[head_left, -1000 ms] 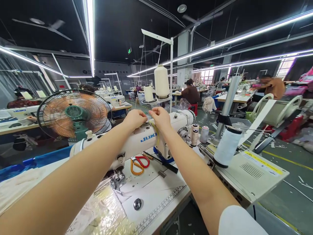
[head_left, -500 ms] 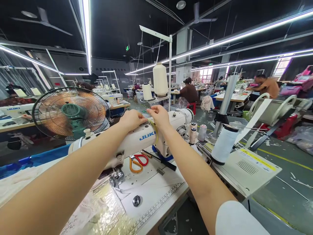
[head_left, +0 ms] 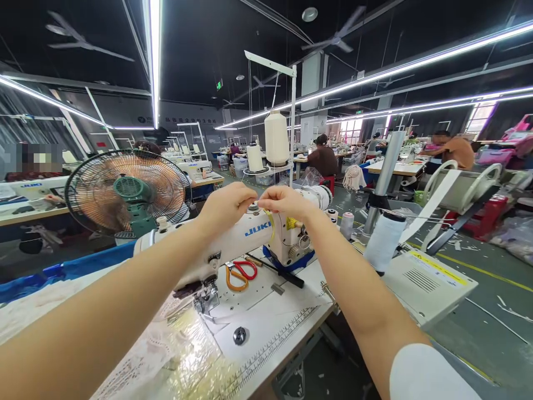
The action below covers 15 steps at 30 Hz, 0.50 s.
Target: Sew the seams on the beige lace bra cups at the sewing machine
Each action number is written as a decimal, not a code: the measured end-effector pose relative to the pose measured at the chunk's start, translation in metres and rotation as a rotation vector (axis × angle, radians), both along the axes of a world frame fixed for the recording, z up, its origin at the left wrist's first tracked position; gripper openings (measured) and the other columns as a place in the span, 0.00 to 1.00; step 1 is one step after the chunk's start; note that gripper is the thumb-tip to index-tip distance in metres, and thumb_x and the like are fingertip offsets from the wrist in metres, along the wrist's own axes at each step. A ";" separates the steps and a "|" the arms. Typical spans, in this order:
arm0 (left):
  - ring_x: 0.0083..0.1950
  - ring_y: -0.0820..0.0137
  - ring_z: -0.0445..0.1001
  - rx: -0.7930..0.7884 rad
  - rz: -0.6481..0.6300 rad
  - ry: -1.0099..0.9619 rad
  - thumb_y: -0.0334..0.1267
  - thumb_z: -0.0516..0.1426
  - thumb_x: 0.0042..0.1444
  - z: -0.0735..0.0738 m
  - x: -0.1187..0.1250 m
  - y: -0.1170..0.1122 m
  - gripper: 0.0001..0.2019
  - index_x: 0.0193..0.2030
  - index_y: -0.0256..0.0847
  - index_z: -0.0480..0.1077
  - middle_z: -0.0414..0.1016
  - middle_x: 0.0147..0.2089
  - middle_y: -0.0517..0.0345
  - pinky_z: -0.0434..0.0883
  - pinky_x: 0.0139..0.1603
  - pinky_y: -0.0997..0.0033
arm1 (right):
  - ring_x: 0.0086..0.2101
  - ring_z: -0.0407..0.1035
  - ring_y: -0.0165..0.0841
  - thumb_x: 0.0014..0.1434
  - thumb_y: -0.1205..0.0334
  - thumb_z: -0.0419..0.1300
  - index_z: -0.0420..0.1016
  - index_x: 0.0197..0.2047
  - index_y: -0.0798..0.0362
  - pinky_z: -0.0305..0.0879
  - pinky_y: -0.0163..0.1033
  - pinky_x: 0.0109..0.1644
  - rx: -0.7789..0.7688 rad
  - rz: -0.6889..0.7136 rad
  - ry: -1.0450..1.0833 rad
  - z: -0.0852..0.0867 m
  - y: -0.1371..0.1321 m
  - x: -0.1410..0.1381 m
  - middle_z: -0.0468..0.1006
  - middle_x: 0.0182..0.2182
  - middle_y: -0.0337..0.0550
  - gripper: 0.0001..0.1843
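A white JUKI sewing machine (head_left: 233, 241) stands on the table before me. Both my hands hover just above its top. My left hand (head_left: 227, 205) is closed in a pinch, and my right hand (head_left: 283, 201) pinches too, fingertips almost meeting. Between them runs a thin thread, hard to see, that leads up toward the thread stand (head_left: 291, 111). A big cream cone (head_left: 276, 138) and a smaller cone (head_left: 254, 158) sit on that stand. Orange and red scissors (head_left: 238, 274) lie on the machine bed, and pale lace fabric (head_left: 175, 355) lies under the presser foot (head_left: 206, 297).
A green and orange fan (head_left: 127, 191) stands left behind the machine. A white thread cone (head_left: 383, 241) and small spools (head_left: 346, 225) stand on the right, near a grey control box (head_left: 428, 278). Other people sit at rows of sewing tables in the background.
Both hands have lifted slightly off the machine top and drawn the pinched thread up between them. My view has shifted a little, bringing the machine's right end more into sight.
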<state>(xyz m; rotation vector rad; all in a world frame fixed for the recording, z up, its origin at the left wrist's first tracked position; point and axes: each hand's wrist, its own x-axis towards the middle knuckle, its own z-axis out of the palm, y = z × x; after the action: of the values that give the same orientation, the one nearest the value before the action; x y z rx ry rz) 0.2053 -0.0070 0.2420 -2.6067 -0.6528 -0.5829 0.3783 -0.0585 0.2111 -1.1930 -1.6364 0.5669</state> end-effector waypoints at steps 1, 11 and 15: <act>0.45 0.66 0.73 0.006 0.016 0.063 0.34 0.45 0.61 0.000 -0.003 0.004 0.16 0.45 0.41 0.73 0.75 0.42 0.53 0.68 0.41 0.72 | 0.22 0.58 0.23 0.51 0.56 0.63 0.68 0.26 0.55 0.56 0.30 0.27 -0.007 -0.038 -0.064 0.002 -0.001 0.003 0.64 0.19 0.29 0.12; 0.38 0.57 0.75 0.007 0.138 0.249 0.33 0.47 0.57 -0.010 -0.001 0.021 0.14 0.38 0.39 0.75 0.74 0.38 0.47 0.63 0.27 0.67 | 0.33 0.68 0.30 0.61 0.62 0.57 0.71 0.31 0.56 0.65 0.39 0.38 -0.194 -0.463 -0.727 0.017 0.031 0.003 0.74 0.31 0.39 0.08; 0.43 0.59 0.75 -0.067 0.152 0.193 0.36 0.45 0.59 -0.011 -0.003 0.024 0.16 0.38 0.42 0.74 0.76 0.41 0.51 0.65 0.31 0.69 | 0.40 0.71 0.33 0.63 0.58 0.56 0.73 0.40 0.56 0.68 0.45 0.46 -0.254 -0.490 -0.932 0.028 0.053 -0.013 0.76 0.40 0.44 0.10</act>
<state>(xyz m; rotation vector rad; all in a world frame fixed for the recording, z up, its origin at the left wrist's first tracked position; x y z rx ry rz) 0.2028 0.0170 0.2305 -2.6025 -0.8099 -0.2639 0.3653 -0.0058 0.2392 -2.1715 -1.9159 -0.1522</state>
